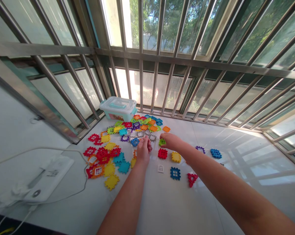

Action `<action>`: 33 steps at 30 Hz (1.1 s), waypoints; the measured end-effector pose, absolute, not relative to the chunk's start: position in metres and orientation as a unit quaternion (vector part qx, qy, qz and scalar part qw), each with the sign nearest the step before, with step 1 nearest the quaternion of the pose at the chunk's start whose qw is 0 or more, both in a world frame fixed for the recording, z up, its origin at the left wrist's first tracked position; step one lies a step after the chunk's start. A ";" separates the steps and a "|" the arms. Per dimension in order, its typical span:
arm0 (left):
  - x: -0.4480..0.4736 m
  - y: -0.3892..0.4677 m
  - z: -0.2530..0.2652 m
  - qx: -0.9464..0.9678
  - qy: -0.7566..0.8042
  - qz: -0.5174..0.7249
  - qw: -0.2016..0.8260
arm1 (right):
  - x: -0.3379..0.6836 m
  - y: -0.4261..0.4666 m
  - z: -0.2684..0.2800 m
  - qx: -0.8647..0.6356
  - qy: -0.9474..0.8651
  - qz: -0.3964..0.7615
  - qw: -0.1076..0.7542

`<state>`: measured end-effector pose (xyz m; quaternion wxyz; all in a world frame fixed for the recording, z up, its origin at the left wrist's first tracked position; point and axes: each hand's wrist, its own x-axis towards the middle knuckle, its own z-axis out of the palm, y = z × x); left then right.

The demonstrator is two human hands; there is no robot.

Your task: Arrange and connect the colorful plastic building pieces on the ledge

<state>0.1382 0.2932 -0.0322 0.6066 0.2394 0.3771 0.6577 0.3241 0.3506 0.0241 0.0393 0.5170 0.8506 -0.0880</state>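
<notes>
Both my arms reach out over a white sill strewn with colourful plastic building tiles (127, 137). My left hand (143, 150) is closed in a loose fist among the tiles, next to a blue one (135, 142); whether it holds a piece is hidden. My right hand (171, 141) lies palm down, its fingertips on a green tile (162, 142). Close in front of the hands lie a red square tile (162, 153), a yellow tile (176, 157), a blue grid tile (175, 173), a red triangle (192, 179) and a small white window piece (160, 168).
A pale teal lidded storage box (118, 108) stands at the back by the metal window bars (162, 62). A white device with cables (45, 178) lies at the left. More tiles, one blue (215, 153) and one purple (200, 149), lie to the right.
</notes>
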 end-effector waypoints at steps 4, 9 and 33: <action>0.138 0.293 -0.034 0.248 0.375 0.652 0.611 | 0.323 0.352 0.022 0.513 0.853 -0.087 0.035; 0.139 0.294 -0.036 0.263 0.383 0.648 0.603 | 0.321 0.353 0.019 0.506 0.857 -0.089 0.033; 0.139 0.294 -0.036 0.260 0.373 0.647 0.612 | 0.310 0.357 0.039 0.440 0.887 -0.085 0.114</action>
